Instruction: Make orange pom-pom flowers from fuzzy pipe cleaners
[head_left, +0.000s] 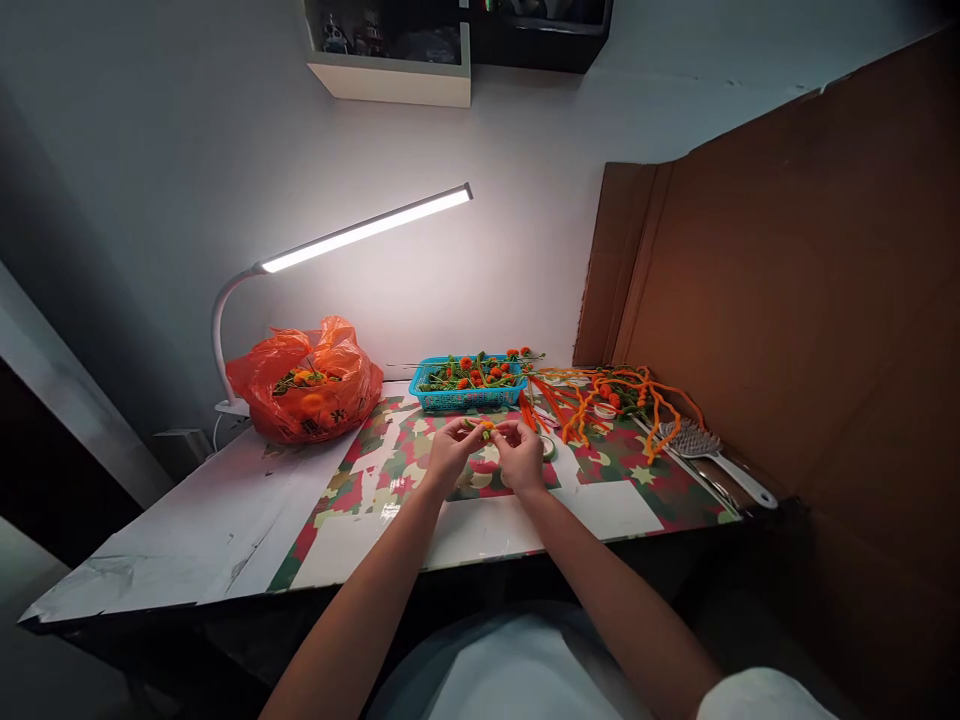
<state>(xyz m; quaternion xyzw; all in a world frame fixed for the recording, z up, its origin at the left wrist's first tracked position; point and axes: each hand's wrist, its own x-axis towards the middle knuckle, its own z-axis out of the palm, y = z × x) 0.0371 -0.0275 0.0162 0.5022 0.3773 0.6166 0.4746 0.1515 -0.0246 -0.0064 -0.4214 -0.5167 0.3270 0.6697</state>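
Both my hands meet above the middle of the table, fingertips close together. Between them is a small orange and green piece (pixel 487 427), partly covered by the fingers. My left hand (pixel 450 452) pinches its green left side, and my right hand (pixel 520 455) has its fingers closed on the right side. Just beyond the hands stands a blue basket (pixel 469 400) with orange flowers on green stems. A roll of green tape (pixel 548 448) lies right beside my right hand.
An orange plastic bag (pixel 322 400) sits at the back left beside a lit lamp (pixel 367 230). Orange fuzzy stems (pixel 577 415) spread at the right, near a brush (pixel 739 475). Cardboard (pixel 787 270) walls the right side. Shelves (pixel 405 85) hang above.
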